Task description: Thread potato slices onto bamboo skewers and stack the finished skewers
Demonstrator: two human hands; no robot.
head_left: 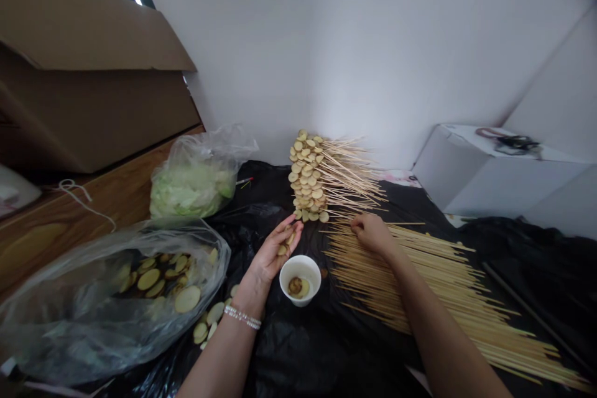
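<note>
Slices first: the ones in my left hand [269,253] look thin, so a stick pushed in near an edge could split them, and a loose palm could let some drop. The white bowl [311,271] sits just beside that hand; a careless wrist swing might tip it. My right forearm crosses the bare sticks [433,280], so dragging it low could scatter them. The layered heap of loaded skewers [308,181] could slide if nudged at its near end, close to my left fingertips; I can't tell whether they touch it.

Hands are apart: left palm-up, cupped around a few potato slices [282,250]; right hand [372,231] has fingers drawn together at the stick ends, grip on any stick unclear to me. Slices look pale yellow, roundish, some darker-rimmed. Threaded ones overlap like scales on the black sheet [303,351], bare stick ends pointing right.
</note>
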